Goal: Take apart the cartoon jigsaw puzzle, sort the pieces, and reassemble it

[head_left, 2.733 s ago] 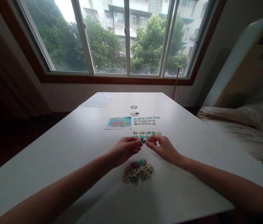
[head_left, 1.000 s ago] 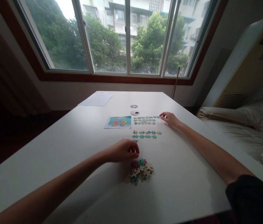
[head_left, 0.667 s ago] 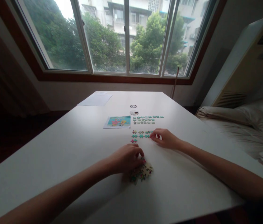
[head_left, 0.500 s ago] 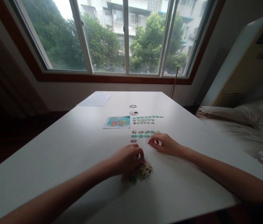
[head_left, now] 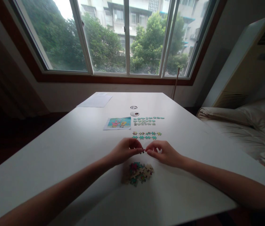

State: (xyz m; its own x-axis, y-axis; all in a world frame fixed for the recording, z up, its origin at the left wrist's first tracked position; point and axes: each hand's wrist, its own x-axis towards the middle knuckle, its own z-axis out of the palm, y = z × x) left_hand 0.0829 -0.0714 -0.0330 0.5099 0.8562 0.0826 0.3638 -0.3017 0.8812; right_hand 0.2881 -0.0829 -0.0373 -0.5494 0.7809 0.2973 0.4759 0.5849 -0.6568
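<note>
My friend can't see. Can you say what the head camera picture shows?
The left hand and right hand meet fingertip to fingertip above a white table, pinching a small puzzle piece. A loose pile lies nearer the person; sorted rows and a picture card lie farther off.

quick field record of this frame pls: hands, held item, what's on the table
left hand: fingertips pinched on a small puzzle piece
right hand: fingertips pinched at the same piece, meeting the left
loose pile: mixed pieces, just nearer than the hands
sorted rows: two short rows beyond the hands; further rows behind
reference picture: flat, left of the further rows
table: white; paper sheet at far left corner
</note>
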